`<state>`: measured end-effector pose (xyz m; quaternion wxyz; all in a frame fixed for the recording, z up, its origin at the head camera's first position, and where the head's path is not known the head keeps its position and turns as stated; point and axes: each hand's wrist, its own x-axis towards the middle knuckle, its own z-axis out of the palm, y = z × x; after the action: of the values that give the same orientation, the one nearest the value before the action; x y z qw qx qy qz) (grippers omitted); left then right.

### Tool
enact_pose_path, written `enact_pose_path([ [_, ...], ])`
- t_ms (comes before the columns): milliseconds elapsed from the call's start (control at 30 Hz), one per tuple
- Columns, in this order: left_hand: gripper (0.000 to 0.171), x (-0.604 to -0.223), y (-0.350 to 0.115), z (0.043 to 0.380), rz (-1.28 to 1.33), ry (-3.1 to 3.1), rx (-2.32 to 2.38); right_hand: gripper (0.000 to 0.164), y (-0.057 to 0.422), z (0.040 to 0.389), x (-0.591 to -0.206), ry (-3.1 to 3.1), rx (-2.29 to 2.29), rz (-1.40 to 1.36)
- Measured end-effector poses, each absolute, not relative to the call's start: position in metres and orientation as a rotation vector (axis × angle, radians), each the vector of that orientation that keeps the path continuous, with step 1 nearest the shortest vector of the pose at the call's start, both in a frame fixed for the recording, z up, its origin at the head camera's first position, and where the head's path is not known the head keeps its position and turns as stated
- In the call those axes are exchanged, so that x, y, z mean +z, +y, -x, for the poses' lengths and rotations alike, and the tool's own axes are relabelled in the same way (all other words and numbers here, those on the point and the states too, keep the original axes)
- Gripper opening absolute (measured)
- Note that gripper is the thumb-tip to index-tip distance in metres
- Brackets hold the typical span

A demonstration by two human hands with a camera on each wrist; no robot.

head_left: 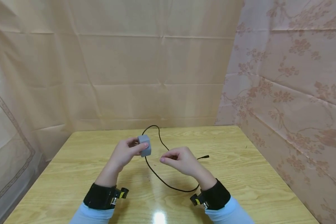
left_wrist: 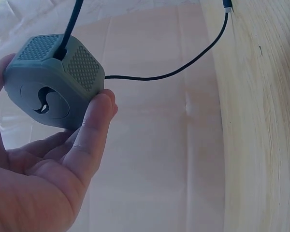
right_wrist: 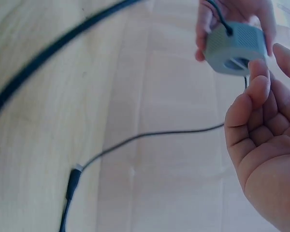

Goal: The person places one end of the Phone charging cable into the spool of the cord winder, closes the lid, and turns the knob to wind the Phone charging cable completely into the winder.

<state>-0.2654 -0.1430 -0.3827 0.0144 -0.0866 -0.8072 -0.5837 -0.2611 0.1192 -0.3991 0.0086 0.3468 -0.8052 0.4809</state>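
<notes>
My left hand [head_left: 125, 152] holds a grey hexagonal cable winder [head_left: 145, 146] above the table, thumb on one side and fingers on the other. The left wrist view shows textured sides and a round centre with a curved slot on the winder [left_wrist: 46, 99]. A black cable [head_left: 168, 185] comes out of two opposite sides of it. One length arcs up and passes behind my right hand [head_left: 182, 160]; another loops low, near the right wrist. My right hand hovers right of the winder, fingers loosely bent, a gap between thumb and index finger [right_wrist: 258, 79] and nothing held.
A dark cable connector [head_left: 204, 156] sticks out to the right, beyond my right hand. Below everything is a wooden table [head_left: 240, 186]. Beige cloth [head_left: 128, 68] hangs behind it, and flowered cloth [head_left: 291, 93] on the right. Both wrists wear black bands [head_left: 100, 196] with small cameras.
</notes>
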Motion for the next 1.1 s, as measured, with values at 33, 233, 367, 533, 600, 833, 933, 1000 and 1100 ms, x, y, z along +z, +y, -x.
enact_pose_path([
  [33,0.066,-0.382,-0.144,0.265,0.270,-2.514,-1.806,0.013,0.121,0.262,-0.398,-2.503,1.503,-1.077],
  [233,0.070,-0.379,-0.145,0.263,0.250,-2.534,-1.746,0.012,0.135,0.263,-0.390,-2.465,1.461,-1.020],
  [367,0.076,-0.377,-0.146,0.262,0.230,-2.552,-1.720,0.013,0.143,0.262,-0.383,-2.433,1.495,-0.988],
  [533,0.080,-0.376,-0.147,0.260,0.195,-2.548,-1.758,0.013,0.151,0.261,-0.378,-2.390,1.475,-0.945],
  [600,0.080,-0.376,-0.147,0.261,0.188,-2.533,-1.777,0.012,0.154,0.261,-0.376,-2.385,1.453,-0.916],
  [833,0.070,-0.376,-0.147,0.260,0.236,-2.485,-1.812,0.011,0.161,0.260,-0.373,-2.316,1.438,-0.914],
  [933,0.065,-0.375,-0.147,0.260,0.266,-2.467,-1.830,0.012,0.161,0.259,-0.371,-2.305,1.442,-0.914],
  [1000,0.062,-0.375,-0.146,0.260,0.297,-2.458,-1.844,0.014,0.161,0.260,-0.372,-2.303,1.441,-0.915],
  [1100,0.060,-0.376,-0.143,0.260,0.340,-2.450,-1.856,0.018,0.160,0.260,-0.372,-2.291,1.416,-0.919],
])
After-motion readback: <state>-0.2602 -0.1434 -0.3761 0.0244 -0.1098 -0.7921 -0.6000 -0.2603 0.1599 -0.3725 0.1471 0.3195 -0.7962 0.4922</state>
